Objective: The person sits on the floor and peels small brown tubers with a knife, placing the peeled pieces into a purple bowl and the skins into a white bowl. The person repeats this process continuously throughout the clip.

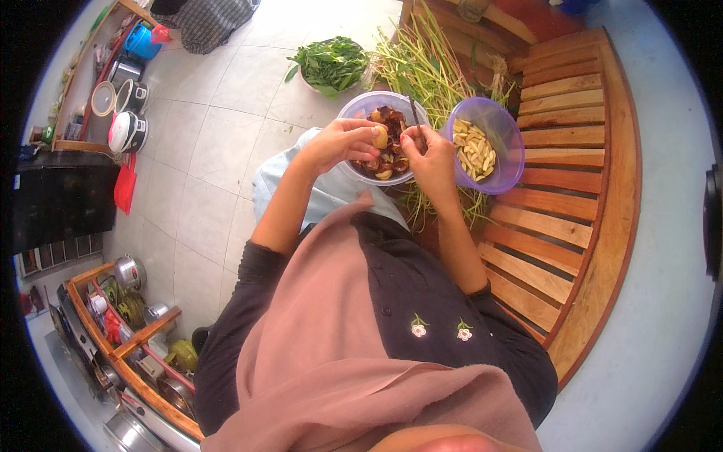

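Above a whitish plastic tub (348, 107), my left hand (342, 146) pinches a pale peeled seed (380, 137) between thumb and fingers. My right hand (432, 152) is closed around a small knife (417, 118), its dark blade pointing away from me, over the tub's right rim. Dark reddish-brown peelings (395, 121) and some pale yellow pieces fill the tub. Just right of that hand, a purple translucent plastic container (511, 141) holds many pale, elongated pieces (474, 150). What my right fingertips touch besides the knife is too small to tell.
Green leaves (333, 65) fill a bowl beyond the tub. Long green stalks (423, 68) lie behind and beneath the containers. A slatted wooden bench (559, 186) is at the right. Shelves with pots and a rice cooker (129, 133) stand at the left, across the tiled floor (209, 141).
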Demonstrator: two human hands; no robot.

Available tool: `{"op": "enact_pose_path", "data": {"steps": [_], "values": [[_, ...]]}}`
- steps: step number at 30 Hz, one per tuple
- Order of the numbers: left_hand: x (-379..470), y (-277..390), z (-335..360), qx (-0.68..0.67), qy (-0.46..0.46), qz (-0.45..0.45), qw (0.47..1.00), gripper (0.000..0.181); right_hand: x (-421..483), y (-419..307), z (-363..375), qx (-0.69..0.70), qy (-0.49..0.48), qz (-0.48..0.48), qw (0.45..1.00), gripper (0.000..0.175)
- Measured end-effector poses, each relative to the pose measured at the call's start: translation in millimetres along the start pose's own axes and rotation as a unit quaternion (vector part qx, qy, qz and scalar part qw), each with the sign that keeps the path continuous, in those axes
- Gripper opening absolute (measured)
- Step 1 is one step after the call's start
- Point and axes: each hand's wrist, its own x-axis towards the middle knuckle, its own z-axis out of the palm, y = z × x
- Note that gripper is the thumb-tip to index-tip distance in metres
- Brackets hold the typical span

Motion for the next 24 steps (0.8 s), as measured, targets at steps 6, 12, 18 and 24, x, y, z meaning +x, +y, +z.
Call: {"op": "enact_pose_path", "data": {"steps": [6, 12, 18, 24], "values": [[-1.7, -0.5, 1.2, -0.003, -0.005, 0.003, 1.0, 0.042, -1.0, -5.8, 5.1, -0.029, -0.044, 0.018, 0.998, 0.015], [-1.2, -1.4, -2.2, 0.074, 0.056, 0.001, 0.996, 0.043, 1.6, -0.2, 6.4, 0.018, -0.017, 0.002, 1.0, 0.012], [-5.1, 0.7, -19.2, 0.046, 0.106, 0.052, 0.992, 0.043, -0.3, 7.8, 1.2, 0.037, 0.003, 0.029, 0.999, 0.008], [-4.2, -1.2, -21.9, -0.098, 0.042, 0.103, 0.989, 0.045, 0.1, 17.5, -3.0, -0.113, -0.028, -0.039, 0.992, 0.024]]}}
